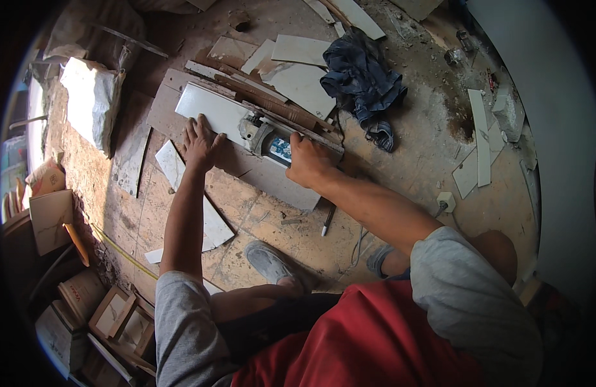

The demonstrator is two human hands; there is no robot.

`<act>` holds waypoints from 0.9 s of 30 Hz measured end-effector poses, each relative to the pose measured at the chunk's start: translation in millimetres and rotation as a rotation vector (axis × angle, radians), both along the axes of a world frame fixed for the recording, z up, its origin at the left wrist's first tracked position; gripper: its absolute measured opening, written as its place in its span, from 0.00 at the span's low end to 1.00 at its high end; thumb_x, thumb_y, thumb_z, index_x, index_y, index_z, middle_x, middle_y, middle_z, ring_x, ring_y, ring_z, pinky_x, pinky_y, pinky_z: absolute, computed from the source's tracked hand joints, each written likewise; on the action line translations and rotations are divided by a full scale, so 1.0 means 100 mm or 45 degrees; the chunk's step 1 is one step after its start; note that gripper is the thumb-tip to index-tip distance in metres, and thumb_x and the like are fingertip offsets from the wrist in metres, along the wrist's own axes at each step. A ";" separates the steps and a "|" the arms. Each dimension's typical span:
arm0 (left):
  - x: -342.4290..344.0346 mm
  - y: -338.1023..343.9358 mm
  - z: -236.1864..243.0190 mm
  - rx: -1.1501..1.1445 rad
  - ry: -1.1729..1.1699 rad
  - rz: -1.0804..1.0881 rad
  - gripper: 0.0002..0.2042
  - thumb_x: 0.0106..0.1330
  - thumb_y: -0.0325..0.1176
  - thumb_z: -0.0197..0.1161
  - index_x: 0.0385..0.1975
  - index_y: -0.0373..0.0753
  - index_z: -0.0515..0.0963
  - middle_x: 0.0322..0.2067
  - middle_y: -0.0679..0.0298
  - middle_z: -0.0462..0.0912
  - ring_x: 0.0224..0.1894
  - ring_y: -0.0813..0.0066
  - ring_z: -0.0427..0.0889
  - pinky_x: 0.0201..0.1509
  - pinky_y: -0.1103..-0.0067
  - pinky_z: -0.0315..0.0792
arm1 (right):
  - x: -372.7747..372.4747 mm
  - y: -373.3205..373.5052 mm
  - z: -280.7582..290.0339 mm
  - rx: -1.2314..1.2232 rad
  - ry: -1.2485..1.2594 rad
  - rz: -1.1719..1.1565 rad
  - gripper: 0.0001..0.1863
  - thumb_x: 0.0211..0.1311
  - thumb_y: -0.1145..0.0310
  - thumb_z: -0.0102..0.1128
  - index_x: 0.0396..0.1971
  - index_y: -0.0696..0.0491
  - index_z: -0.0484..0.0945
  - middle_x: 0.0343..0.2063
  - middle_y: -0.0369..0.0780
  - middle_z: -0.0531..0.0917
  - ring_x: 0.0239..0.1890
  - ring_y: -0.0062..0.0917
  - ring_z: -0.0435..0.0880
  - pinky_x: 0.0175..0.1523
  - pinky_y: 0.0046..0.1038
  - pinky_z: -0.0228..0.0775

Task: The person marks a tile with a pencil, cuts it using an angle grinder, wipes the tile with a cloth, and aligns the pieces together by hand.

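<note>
A long white tile (209, 106) lies on a grey slab (282, 182) on the floor in front of me. My left hand (200, 145) is pressed flat on the tile's near edge, its fingers spread. My right hand (305, 160) is wrapped round the body of an angle grinder (272, 143). The grinder's metal head lies over the tile, to the right of my left hand. Its disc is hidden, so I cannot tell whether it touches the tile.
Stacked tile strips and broken tiles (298, 82) lie just beyond the slab. A dark blue cloth (362, 72) is crumpled at the far right of them. A black marker (328, 220) and a socket with a cord (445, 201) lie near my feet. Tile boxes (85, 297) stand at left.
</note>
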State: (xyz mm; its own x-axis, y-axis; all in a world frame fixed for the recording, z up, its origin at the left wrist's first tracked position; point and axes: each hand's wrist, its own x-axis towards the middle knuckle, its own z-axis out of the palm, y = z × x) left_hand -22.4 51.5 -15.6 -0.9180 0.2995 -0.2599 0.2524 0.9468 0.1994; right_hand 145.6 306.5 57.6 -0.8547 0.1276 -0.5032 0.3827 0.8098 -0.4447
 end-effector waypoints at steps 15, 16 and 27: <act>0.00 0.00 0.00 -0.011 -0.008 0.000 0.48 0.60 0.68 0.56 0.75 0.51 0.47 0.76 0.51 0.42 0.76 0.42 0.42 0.73 0.47 0.43 | -0.04 -0.01 0.09 -0.027 -0.036 -0.007 0.26 0.51 0.72 0.63 0.51 0.62 0.67 0.43 0.54 0.80 0.48 0.48 0.83 0.53 0.42 0.77; 0.00 0.00 0.00 -0.011 0.013 0.000 0.47 0.60 0.68 0.56 0.75 0.51 0.47 0.76 0.51 0.43 0.76 0.42 0.42 0.73 0.47 0.43 | -0.03 0.00 0.09 -0.034 -0.046 -0.011 0.26 0.51 0.72 0.63 0.51 0.62 0.67 0.43 0.54 0.80 0.48 0.48 0.83 0.53 0.42 0.77; 0.00 0.01 0.02 0.004 -0.007 0.007 0.47 0.60 0.66 0.58 0.75 0.52 0.47 0.75 0.51 0.44 0.76 0.42 0.43 0.73 0.46 0.43 | -0.07 -0.02 0.07 -0.042 -0.046 -0.013 0.26 0.52 0.72 0.63 0.52 0.61 0.67 0.44 0.54 0.80 0.49 0.48 0.83 0.54 0.42 0.77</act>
State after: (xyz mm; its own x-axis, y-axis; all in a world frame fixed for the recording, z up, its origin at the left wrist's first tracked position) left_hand -22.2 52.9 -13.8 -0.9183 0.2950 -0.2640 0.2458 0.9476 0.2040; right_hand 139.0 304.7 64.2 -0.8347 0.1195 -0.5376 0.4074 0.7909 -0.4567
